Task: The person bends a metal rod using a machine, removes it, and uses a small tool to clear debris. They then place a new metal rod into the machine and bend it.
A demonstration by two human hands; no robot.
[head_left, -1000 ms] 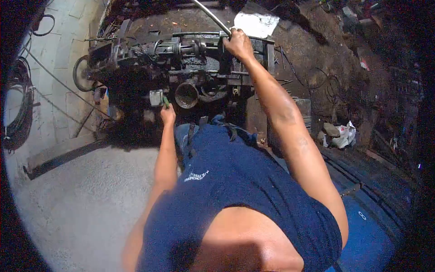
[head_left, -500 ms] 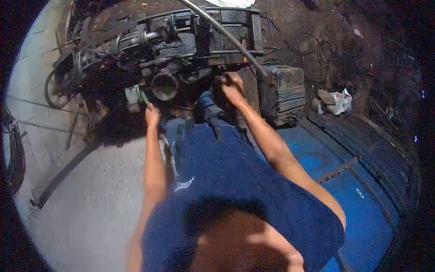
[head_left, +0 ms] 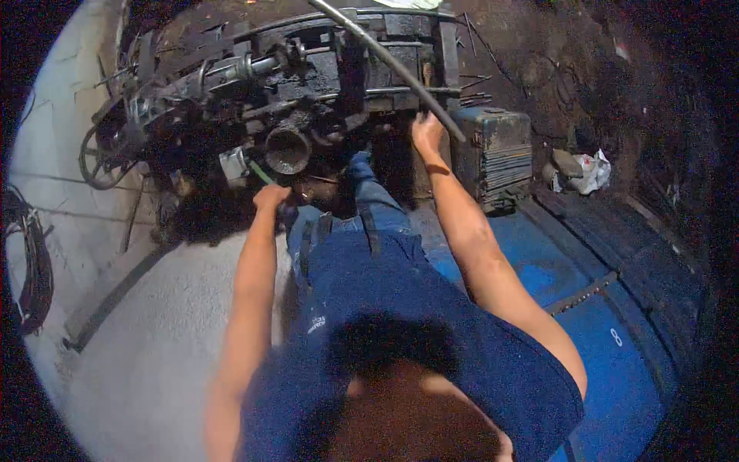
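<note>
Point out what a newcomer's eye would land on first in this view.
Probably the long pale rod, slanting from the top edge across the dark machine and ending beside the right hand. Next might come the round, open pipe mouth at the machine's near side, just right of the green handle held by the left hand. The bright blue surface at lower right also stands out.

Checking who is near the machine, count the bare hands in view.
2. The left hand grips the green handle near the round pipe opening; the right hand is by the lower end of the long metal rod. Dark areas may hide more.
</note>
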